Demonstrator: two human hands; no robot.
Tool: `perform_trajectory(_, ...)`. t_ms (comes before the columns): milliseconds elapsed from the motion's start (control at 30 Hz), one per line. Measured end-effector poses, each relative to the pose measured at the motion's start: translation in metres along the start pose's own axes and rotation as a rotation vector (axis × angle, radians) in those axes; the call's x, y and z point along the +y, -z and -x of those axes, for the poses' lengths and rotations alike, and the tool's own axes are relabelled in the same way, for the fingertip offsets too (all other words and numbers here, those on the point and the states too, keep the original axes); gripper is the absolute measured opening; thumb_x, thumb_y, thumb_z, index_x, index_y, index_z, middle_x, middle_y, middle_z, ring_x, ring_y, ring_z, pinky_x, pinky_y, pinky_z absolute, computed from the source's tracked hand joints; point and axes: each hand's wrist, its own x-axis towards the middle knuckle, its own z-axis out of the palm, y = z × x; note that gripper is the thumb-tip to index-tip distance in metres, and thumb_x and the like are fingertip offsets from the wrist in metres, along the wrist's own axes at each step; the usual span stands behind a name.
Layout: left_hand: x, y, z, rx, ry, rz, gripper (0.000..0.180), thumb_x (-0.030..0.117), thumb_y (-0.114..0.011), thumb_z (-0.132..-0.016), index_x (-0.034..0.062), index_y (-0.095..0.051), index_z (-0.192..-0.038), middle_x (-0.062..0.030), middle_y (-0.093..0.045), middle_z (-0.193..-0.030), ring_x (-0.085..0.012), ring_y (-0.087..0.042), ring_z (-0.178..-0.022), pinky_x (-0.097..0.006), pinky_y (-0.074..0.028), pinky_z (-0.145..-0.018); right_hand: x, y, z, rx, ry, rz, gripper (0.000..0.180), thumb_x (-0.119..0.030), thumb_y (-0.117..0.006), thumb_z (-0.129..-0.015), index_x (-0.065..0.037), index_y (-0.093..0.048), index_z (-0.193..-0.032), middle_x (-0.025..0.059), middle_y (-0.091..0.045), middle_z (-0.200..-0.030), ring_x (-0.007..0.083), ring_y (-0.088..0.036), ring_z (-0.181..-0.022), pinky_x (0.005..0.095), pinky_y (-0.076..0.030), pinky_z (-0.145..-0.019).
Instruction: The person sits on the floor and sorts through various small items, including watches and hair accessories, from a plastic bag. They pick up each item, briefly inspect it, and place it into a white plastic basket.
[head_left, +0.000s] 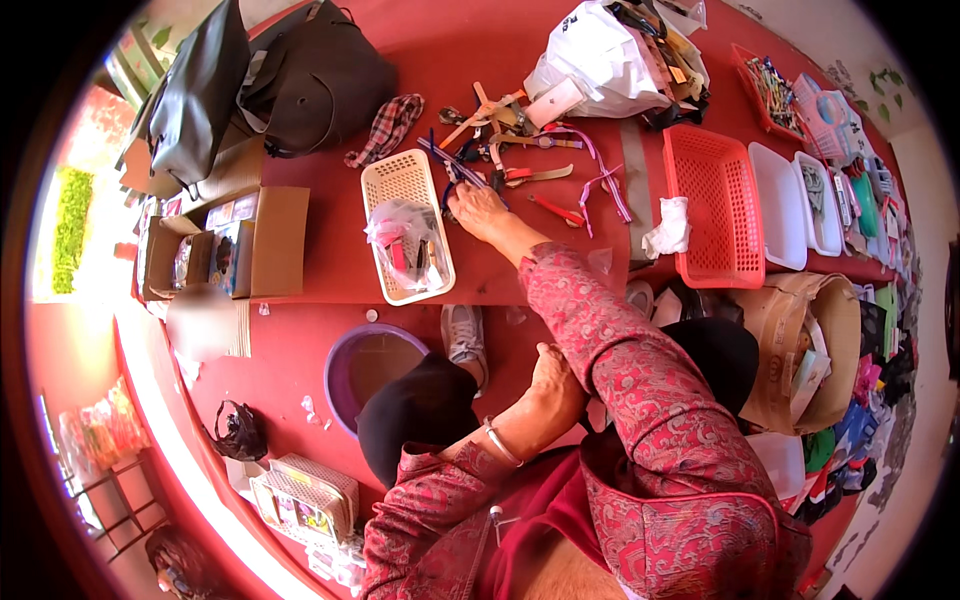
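Note:
My right hand (480, 212) reaches over the raised red surface, just right of a cream plastic basket (447, 262). Its fingers curl down at dark blue, strap-like pieces (455, 168); what they grip is too small to make out. Inside the basket is a clear plastic bag (412, 225) with pink and dark small items. Beyond the hand lies a loose pile of watches and straps (545, 142), with red-handled pliers (556, 209) on its near side. My left hand (553, 390) is bent at the wrist near my lap, its fingers mostly hidden by my right sleeve.
Black bags (330, 85) and an open cardboard box (277, 240) stand at the left. A white plastic bag (595, 65) sits at the back. Red (710, 235) and white trays (778, 205) line the right, above a large carton (775, 320). A purple basin (340, 385) is below the surface.

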Motion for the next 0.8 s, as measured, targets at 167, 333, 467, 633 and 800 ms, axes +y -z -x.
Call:
perform_trajectory(167, 0.007, 0.029, -0.005, -0.209, 0.119, -0.036, 0.022, 0.021, -0.052, -0.074, 0.0079, -0.060, -0.091, -0.0112, -0.060, -0.089, -0.0214, -0.059, -0.081, -0.034, -0.043, -0.066, 0.027, 0.030, 0.034, -0.115, -0.223, -0.369, 0.019, -0.010, -0.056, -0.070, -0.004, -0.058, -0.088, 0.0130, -0.058, -0.082, 0.0221, -0.059, -0.069, 0.0362, -0.048, -0.061)
perform_trajectory(333, 0.008, 0.022, -0.007, -0.092, 0.102, -0.035, 0.011, 0.017, -0.056, -0.070, 0.0095, -0.062, -0.076, -0.0080, -0.063, -0.076, -0.0210, -0.061, -0.072, -0.033, -0.044, -0.060, 0.081, 0.057, 0.056, -0.165, -0.637, -1.729, 0.015, -0.010, -0.062, -0.074, -0.004, -0.061, -0.086, 0.0029, -0.061, -0.070, 0.0089, -0.053, -0.050, 0.0211, -0.043, -0.047)
perform_trajectory(467, 0.010, 0.018, -0.011, -0.034, 0.079, -0.088, 0.010, 0.016, -0.057, -0.068, 0.0114, -0.064, -0.073, -0.0078, -0.064, -0.074, -0.0216, -0.063, -0.070, -0.033, -0.046, -0.059, 0.093, 0.102, 0.077, -0.284, -0.532, -2.156, 0.016, -0.012, -0.062, -0.077, -0.007, -0.059, -0.091, 0.0014, -0.061, -0.073, 0.0091, -0.052, -0.051, 0.0202, -0.043, -0.049)
perform_trajectory(633, 0.002, 0.027, -0.018, -0.001, 0.156, -0.053, 0.013, 0.017, -0.056, -0.070, 0.0095, -0.063, -0.079, -0.0069, -0.064, -0.077, -0.0203, -0.062, -0.071, -0.034, -0.044, -0.055, 0.095, 0.157, 0.100, -0.279, -0.430, -2.170, 0.017, -0.013, -0.062, -0.077, -0.006, -0.060, -0.092, 0.0036, -0.061, -0.078, 0.0092, -0.052, -0.055, 0.0200, -0.042, -0.049)
perform_trajectory(800, -0.025, 0.076, -0.007, -0.024, 0.265, -0.099, 0.021, 0.016, -0.052, -0.073, 0.0064, -0.059, -0.090, -0.0076, -0.063, -0.084, -0.0168, -0.062, -0.071, -0.032, -0.044, -0.050, 0.079, 0.216, 0.134, -0.257, -0.335, -2.161, 0.019, -0.013, -0.061, -0.077, -0.002, -0.060, -0.093, 0.0051, -0.061, -0.079, 0.0078, -0.050, -0.054, 0.0194, -0.040, -0.049)
